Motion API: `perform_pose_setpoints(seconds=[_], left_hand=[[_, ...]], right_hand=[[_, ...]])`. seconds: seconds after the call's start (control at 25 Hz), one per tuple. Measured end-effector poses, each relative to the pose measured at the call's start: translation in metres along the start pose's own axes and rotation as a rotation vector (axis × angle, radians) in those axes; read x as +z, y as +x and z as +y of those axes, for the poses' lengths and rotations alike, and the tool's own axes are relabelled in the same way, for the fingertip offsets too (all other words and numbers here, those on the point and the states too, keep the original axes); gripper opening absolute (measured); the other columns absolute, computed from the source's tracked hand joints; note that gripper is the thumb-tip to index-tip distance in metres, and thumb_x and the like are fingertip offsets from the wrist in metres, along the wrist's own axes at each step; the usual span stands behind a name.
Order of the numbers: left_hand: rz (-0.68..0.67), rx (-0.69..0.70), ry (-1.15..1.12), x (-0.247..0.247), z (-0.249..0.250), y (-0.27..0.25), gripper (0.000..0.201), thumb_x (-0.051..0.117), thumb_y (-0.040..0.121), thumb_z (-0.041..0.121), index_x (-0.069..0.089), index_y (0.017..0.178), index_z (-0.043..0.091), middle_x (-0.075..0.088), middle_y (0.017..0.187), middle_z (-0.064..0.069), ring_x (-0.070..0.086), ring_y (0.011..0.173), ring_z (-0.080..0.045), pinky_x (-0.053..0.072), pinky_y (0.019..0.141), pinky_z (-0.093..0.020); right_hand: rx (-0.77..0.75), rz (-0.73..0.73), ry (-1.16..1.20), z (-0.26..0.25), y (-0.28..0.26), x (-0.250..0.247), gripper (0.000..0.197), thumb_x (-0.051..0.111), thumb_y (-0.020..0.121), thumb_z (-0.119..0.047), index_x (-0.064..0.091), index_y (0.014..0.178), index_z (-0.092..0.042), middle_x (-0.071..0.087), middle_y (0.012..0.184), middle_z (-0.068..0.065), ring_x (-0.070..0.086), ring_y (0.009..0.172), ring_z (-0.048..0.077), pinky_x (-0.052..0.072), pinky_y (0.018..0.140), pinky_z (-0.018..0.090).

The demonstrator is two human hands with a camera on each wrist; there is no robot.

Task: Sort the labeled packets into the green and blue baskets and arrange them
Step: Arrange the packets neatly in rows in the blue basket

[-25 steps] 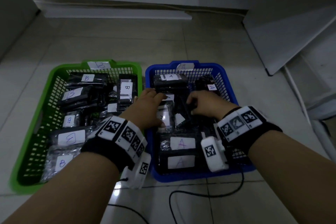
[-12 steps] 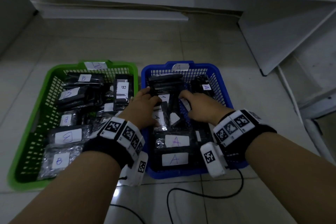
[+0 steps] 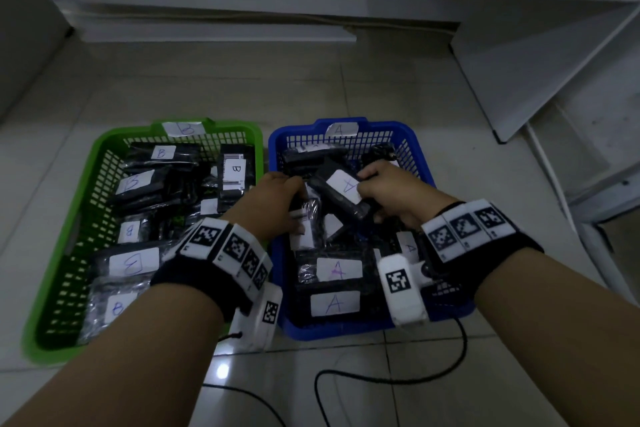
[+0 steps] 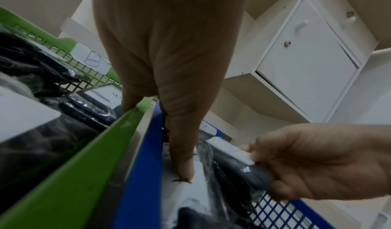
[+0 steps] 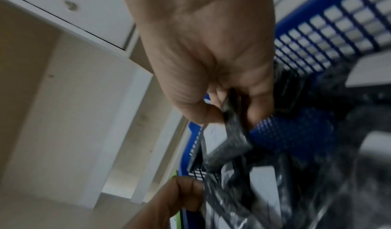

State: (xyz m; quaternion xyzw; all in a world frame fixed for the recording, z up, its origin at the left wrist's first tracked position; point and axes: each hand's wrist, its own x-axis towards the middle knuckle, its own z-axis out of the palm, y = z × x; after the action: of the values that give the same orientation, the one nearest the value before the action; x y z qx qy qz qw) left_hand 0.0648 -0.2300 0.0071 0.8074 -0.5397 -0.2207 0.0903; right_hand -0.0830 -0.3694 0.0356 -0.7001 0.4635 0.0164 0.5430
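1. Black plastic-wrapped packet with white "A" label [image 3: 341, 191]: newly lifted and tilted above the blue plastic mesh basket [image 3: 414, 149]; right hand [image 3: 391, 192] grip pinches its end.
2. Left hand [image 3: 273, 204]: fingers press neighbouring packets; sorting looks complete, arranging underway.
3. Green plastic mesh basket [image 3: 104, 149]: holds "B" packets.

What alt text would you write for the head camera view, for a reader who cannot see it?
Both hands reach into a blue basket tagged A: the right hand grips a tilted black packet labeled A, and the left hand rests on packets beside it. A green basket of B packets stands at left.
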Motion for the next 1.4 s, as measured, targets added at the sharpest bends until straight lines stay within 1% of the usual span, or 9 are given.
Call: perform_pose_setpoints(seconds=[0.16, 0.28, 0.48, 0.64, 0.8, 0.92, 1.12, 1.24, 1.4], left_hand=[[-0.021, -0.006, -0.014, 0.000, 0.000, -0.004, 0.054, 0.080, 0.070, 0.032, 0.052, 0.114, 0.019, 0.044, 0.137, -0.007, 0.030, 0.133, -0.024, 0.037, 0.103, -0.036], [-0.043, -0.005, -0.055, -0.003, -0.002, -0.006, 0.052, 0.080, 0.070, 0.031, 0.050, 0.111, 0.020, 0.036, 0.144, -0.007, 0.027, 0.136, -0.024, 0.036, 0.104, -0.036], [-0.056, 0.005, -0.079, -0.002, -0.005, -0.007, 0.059, 0.078, 0.072, 0.033, 0.047, 0.120, 0.021, 0.031, 0.148, -0.008, 0.027, 0.136, -0.024, 0.036, 0.106, -0.036], [-0.048, 0.013, -0.061, 0.000, -0.008, -0.006, 0.053, 0.076, 0.075, 0.032, 0.049, 0.120, 0.021, 0.032, 0.147, -0.008, 0.025, 0.138, -0.024, 0.035, 0.109, -0.038], [-0.044, 0.008, 0.028, 0.004, -0.005, -0.004, 0.055, 0.073, 0.078, 0.032, 0.050, 0.126, 0.021, 0.033, 0.145, -0.010, 0.019, 0.140, -0.024, 0.032, 0.111, -0.039], [-0.059, 0.009, 0.053, 0.004, -0.002, -0.002, 0.054, 0.071, 0.079, 0.031, 0.050, 0.128, 0.020, 0.041, 0.138, -0.009, 0.021, 0.138, -0.024, 0.033, 0.110, -0.039], [0.050, 0.084, -0.056, -0.007, 0.001, 0.002, 0.032, 0.065, 0.086, 0.028, 0.059, 0.117, 0.032, 0.059, 0.116, 0.005, 0.050, 0.114, -0.015, 0.027, 0.110, -0.042], [0.179, 0.089, -0.292, -0.016, 0.005, 0.004, 0.025, 0.054, 0.093, 0.016, 0.062, 0.114, 0.027, 0.058, 0.111, 0.005, 0.053, 0.102, -0.012, 0.038, 0.089, -0.025], [0.394, -0.099, -0.541, -0.024, 0.001, 0.009, 0.026, 0.057, 0.092, 0.022, 0.049, 0.116, 0.024, 0.058, 0.098, 0.004, 0.057, 0.087, -0.014, 0.041, 0.068, -0.025]], right_hand=[[0.156, -0.191, 0.245, 0.001, 0.017, 0.027, 0.019, 0.049, 0.091, 0.006, 0.056, 0.109, 0.007, 0.057, 0.114, 0.022, 0.063, 0.084, 0.027, 0.059, 0.062, 0.036], [0.201, -0.192, 0.248, 0.001, 0.027, 0.045, 0.018, 0.055, 0.093, -0.008, 0.056, 0.108, 0.003, 0.059, 0.108, 0.018, 0.062, 0.093, 0.030, 0.057, 0.074, 0.043], [0.254, -0.129, 0.272, -0.006, 0.031, 0.049, 0.015, 0.060, 0.088, -0.016, 0.058, 0.101, -0.009, 0.064, 0.091, 0.009, 0.061, 0.075, 0.022, 0.053, 0.066, 0.037], [0.319, -0.166, 0.503, -0.006, 0.025, 0.031, 0.014, 0.050, 0.089, -0.004, 0.054, 0.103, -0.004, 0.063, 0.088, 0.015, 0.062, 0.077, 0.026, 0.054, 0.074, 0.047], [0.350, -0.141, 0.297, 0.007, 0.016, 0.001, 0.021, 0.053, 0.090, -0.008, 0.050, 0.111, -0.008, 0.063, 0.085, 0.012, 0.063, 0.073, 0.023, 0.058, 0.057, 0.039], [0.361, -0.147, 0.227, 0.010, 0.010, -0.023, 0.020, 0.052, 0.091, -0.007, 0.049, 0.110, -0.005, 0.063, 0.087, 0.016, 0.063, 0.075, 0.027, 0.056, 0.053, 0.048], [0.144, -0.130, -0.012, 0.000, 0.009, -0.038, 0.026, 0.054, 0.087, 0.000, 0.058, 0.110, -0.011, 0.065, 0.088, 0.011, 0.064, 0.074, 0.023, 0.059, 0.060, 0.039], [-0.063, -0.097, -0.072, -0.002, 0.017, -0.022, 0.040, 0.062, 0.082, 0.003, 0.062, 0.115, -0.020, 0.066, 0.105, 0.008, 0.065, 0.091, 0.025, 0.057, 0.079, 0.040], [-0.140, -0.127, -0.007, 0.010, 0.032, -0.001, 0.040, 0.067, 0.081, 0.002, 0.060, 0.113, -0.021, 0.065, 0.112, 0.011, 0.064, 0.101, 0.028, 0.057, 0.084, 0.042]])
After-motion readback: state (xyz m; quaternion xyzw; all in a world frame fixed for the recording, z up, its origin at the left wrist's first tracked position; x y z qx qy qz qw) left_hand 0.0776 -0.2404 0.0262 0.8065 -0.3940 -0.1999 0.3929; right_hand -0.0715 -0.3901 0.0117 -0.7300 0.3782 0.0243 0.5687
